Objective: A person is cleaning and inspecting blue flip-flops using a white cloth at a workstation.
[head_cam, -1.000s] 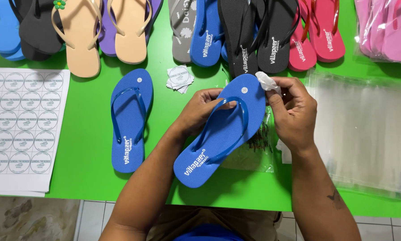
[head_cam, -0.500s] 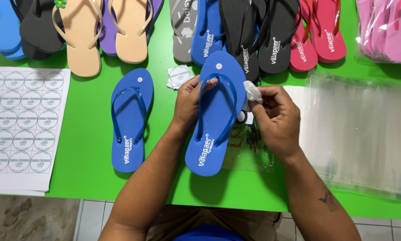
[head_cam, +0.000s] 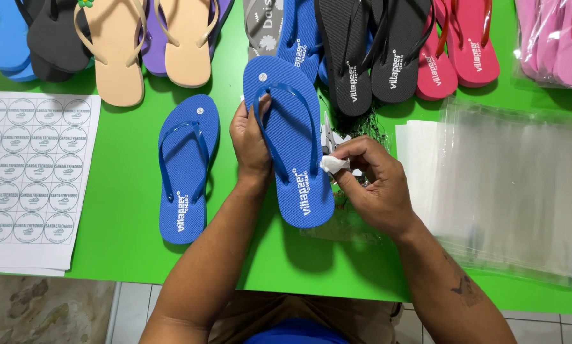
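matt textured foam sandal [head_cam: 292, 140]; glossy clear plastic bags [head_cam: 515, 191]; smooth green table [head_cam: 126, 210].

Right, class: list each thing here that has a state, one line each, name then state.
Left hand: gripping the raised blue flip-flop by its strap.
Right hand: pinching a small white wad in its fingers.
Second blue flip-flop: flat on the green table, untouched.
Clear bags: stacked flat.
Sticker sheet: lying flat.

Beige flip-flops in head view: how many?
2. Both lie at the top left of the green table: one beige flip-flop beside the black ones, the other just right of it, over a purple one. Their top ends are cut off by the frame; more may be hidden.
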